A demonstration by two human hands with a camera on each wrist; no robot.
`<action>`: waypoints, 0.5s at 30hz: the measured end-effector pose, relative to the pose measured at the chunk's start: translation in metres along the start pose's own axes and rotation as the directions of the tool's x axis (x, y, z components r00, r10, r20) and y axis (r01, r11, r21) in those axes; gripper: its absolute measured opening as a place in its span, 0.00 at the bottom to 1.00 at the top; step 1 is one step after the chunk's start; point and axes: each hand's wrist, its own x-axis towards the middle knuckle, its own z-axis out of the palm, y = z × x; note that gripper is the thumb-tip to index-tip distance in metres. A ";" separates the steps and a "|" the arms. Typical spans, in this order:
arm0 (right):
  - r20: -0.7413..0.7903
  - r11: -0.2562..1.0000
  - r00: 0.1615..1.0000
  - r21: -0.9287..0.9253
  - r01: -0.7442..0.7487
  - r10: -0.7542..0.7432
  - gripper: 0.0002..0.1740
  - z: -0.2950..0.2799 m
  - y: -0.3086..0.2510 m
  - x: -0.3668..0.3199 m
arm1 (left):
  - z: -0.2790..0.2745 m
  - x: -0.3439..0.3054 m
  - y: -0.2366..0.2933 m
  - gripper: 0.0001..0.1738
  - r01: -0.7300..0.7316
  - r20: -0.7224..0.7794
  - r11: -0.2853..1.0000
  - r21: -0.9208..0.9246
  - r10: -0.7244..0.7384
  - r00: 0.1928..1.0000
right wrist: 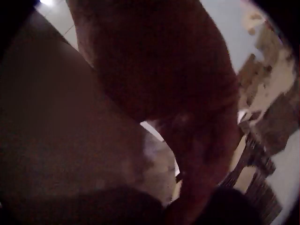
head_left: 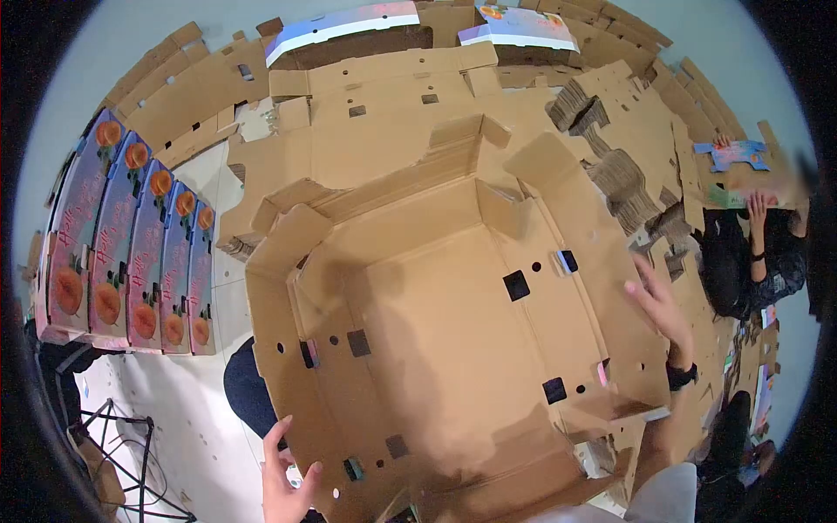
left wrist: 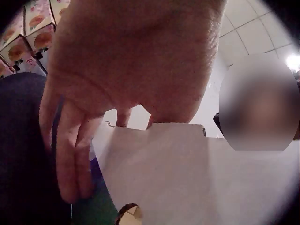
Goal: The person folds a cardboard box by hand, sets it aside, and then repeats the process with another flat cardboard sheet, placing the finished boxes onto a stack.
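A large open cardboard box (head_left: 436, 349) with raised walls and flaps fills the middle of the head view. At its lower left edge, my left hand (head_left: 288, 488) holds the wall. The left wrist view has the hand (left wrist: 131, 65) straddling the pale edge of the cardboard (left wrist: 164, 173), with long fingers hanging down beside it. My right hand (head_left: 663, 309) lies against the right wall, fingers extended. Dark and blurred in the right wrist view, the hand (right wrist: 164, 79) is beside a cardboard surface (right wrist: 61, 140); its fingertips are hard to make out.
Printed fruit boxes (head_left: 126, 244) stand in a row at left, above a black wire stand (head_left: 131, 453). Flat cardboard stacks (head_left: 610, 174) lie beyond the box and at right. Two printed cartons (head_left: 523, 28) sit at the top. Another person (head_left: 758, 253) handles printed cardboard at far right.
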 end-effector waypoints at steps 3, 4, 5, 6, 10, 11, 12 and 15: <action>0.155 0.989 0.977 0.023 -0.149 0.143 0.29 -0.001 -0.008 -0.009 | -0.013 -0.001 -0.006 0.34 0.031 0.111 0.999 0.029 -0.034 0.993; 0.211 0.972 0.952 0.028 -0.232 0.221 0.29 -0.002 -0.014 -0.011 | -0.014 0.000 -0.005 0.34 0.028 0.108 0.999 0.031 -0.031 0.994; 0.210 0.973 0.953 0.030 -0.227 0.216 0.29 -0.004 -0.009 -0.010 | -0.016 0.002 -0.003 0.29 0.051 0.080 0.998 -0.023 -0.050 0.996; 0.212 0.948 0.936 0.090 -0.305 0.281 0.27 -0.008 0.000 -0.008 | -0.018 0.004 -0.002 0.24 0.073 0.053 0.994 -0.078 -0.069 0.996; 0.137 0.930 0.965 0.266 -0.254 0.225 0.23 -0.024 0.035 0.016 | -0.038 0.031 -0.015 0.09 -0.123 -0.049 0.984 0.131 0.130 0.990; 0.139 0.929 0.966 0.271 -0.250 0.220 0.23 -0.022 0.033 0.021 | -0.048 0.037 -0.012 0.08 -0.092 -0.110 0.989 0.117 0.105 0.988; -0.010 0.906 0.978 0.379 -0.191 0.210 0.22 -0.018 0.027 0.029 | -0.061 0.051 -0.011 0.06 -0.178 -0.089 0.984 0.032 0.180 0.980; -0.265 0.800 0.944 0.600 0.002 0.197 0.21 0.007 -0.019 0.047 | -0.096 0.090 0.013 0.06 -0.370 -0.224 0.928 -0.055 0.349 0.910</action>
